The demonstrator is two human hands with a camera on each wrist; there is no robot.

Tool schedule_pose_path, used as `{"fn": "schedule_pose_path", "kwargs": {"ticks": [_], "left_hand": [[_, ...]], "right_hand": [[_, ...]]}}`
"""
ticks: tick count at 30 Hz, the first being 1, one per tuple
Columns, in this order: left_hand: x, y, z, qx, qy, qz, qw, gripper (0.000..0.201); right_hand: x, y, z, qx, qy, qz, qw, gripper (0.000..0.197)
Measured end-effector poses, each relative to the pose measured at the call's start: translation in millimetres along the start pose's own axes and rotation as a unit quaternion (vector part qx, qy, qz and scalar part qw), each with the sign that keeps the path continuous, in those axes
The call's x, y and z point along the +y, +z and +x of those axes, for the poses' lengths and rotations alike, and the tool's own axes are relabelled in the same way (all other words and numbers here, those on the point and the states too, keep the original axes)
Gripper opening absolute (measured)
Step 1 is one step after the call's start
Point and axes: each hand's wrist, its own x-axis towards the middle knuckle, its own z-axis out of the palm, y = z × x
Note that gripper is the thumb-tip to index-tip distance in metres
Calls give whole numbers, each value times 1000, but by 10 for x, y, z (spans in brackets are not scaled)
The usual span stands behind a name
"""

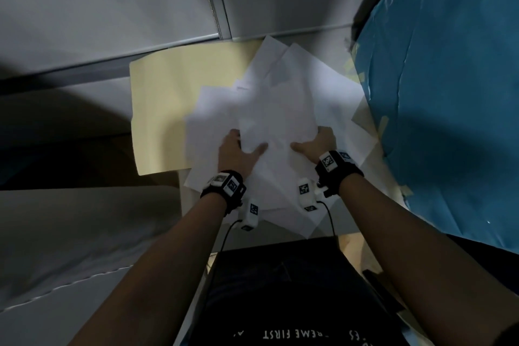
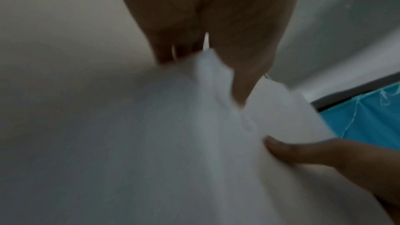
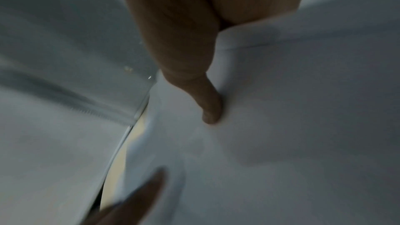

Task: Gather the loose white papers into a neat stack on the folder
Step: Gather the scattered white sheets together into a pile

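Note:
Several loose white papers [image 1: 280, 104] lie fanned at different angles over the right half of a pale yellow folder [image 1: 165, 109] and spill past its near edge. My left hand [image 1: 241, 146] holds the sheaf from the left, thumb on top and fingers beneath. From the right, my right hand [image 1: 317, 143] grips the same papers with its thumb pressed on top. The left wrist view shows paper [image 2: 216, 126] caught between my left hand's [image 2: 218, 67] thumb and fingers. In the right wrist view my right thumb [image 3: 207, 107] presses the paper [image 3: 303, 109]; the fingers are hidden under it.
A crinkled blue plastic sheet [image 1: 449, 93] rises close on the right, touching the papers' edge. Grey partition panels [image 1: 112, 8] stand just behind the folder. A grey surface [image 1: 70, 233] lies to the near left, and my dark clothing [image 1: 280, 289] fills the near middle.

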Motion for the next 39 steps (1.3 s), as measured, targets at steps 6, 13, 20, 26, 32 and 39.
{"fn": "schedule_pose_path", "kwargs": {"ticks": [6, 13, 20, 26, 32, 39], "left_hand": [[-133, -338, 254, 88, -111, 174, 975, 138], [-43, -427, 278, 35, -99, 17, 994, 81], [99, -598, 340, 25, -2, 3, 1000, 60], [207, -593, 377, 28, 158, -51, 986, 26], [101, -448, 374, 24, 84, -177, 980, 25], [-44, -446, 373, 11, 34, -186, 982, 17]], "right_hand": [[213, -240, 28, 28, 14, 16, 999, 42], [230, -396, -67, 14, -23, 67, 997, 41], [104, -1064, -200, -47, -105, -17, 993, 53], [-204, -887, 32, -135, -204, -122, 962, 67], [-173, -544, 265, -205, -188, -159, 947, 33], [-171, -588, 255, -157, -161, -132, 966, 34]]}}
